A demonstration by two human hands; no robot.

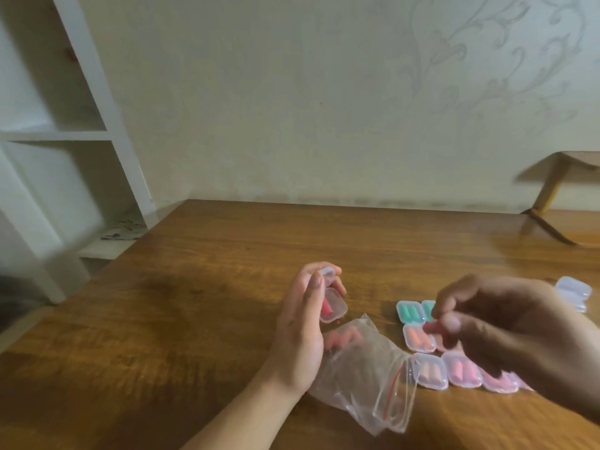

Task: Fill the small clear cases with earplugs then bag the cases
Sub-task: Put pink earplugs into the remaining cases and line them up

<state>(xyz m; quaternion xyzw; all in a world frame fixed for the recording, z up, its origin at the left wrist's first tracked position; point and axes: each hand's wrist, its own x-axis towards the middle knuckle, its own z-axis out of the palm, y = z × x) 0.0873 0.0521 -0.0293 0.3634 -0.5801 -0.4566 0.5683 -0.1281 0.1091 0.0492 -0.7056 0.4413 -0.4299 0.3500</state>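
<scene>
Your left hand [300, 323] grips an open clear case [331, 295] holding one pink earplug [325, 307]; your right hand [506, 323] pinches another pink plug [433, 327] above the filled cases [431, 370].

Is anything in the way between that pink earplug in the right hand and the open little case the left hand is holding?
Nothing visible. The right hand pinches a pink foam earplug; the left hand holds the open small clear plastic case. Between them is bare wooden table, with crumpled clear zip bags lying lower.
</scene>
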